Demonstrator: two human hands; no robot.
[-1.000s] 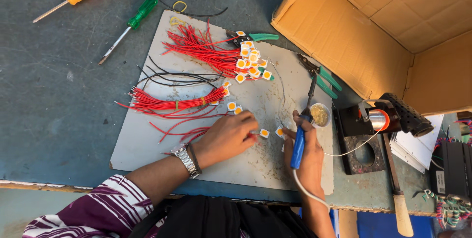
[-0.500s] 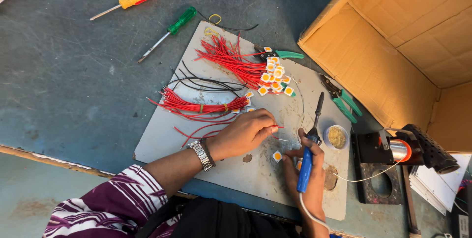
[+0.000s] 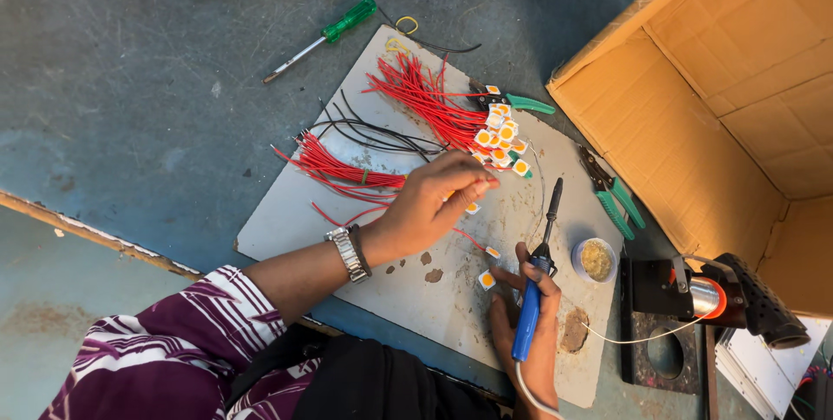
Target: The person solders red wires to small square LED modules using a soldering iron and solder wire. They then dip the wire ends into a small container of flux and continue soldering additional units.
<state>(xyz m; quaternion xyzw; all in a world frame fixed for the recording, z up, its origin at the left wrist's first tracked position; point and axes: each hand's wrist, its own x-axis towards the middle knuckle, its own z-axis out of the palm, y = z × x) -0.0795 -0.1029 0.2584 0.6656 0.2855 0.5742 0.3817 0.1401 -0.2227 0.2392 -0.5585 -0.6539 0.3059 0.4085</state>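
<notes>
Left hand pinches a red wire over the board, near the chip pile, steadying it for the blue soldering iron gripped in the right hand.

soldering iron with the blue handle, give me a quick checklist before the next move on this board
1. Blue-handled soldering iron gripped in the right hand: ok.
2. Iron tip pointing away from the fingers, above the grey work board: ok.
3. Left hand pinching a small piece near the red wire bundle; what it grips: cannot tell.
4. Small white square with an orange centre lying flat beside the right hand: ok.
5. Small round tin of yellowish paste open and close to the iron: ok.
6. Green-handled cutters lying clear of the iron tip: ok.
</notes>
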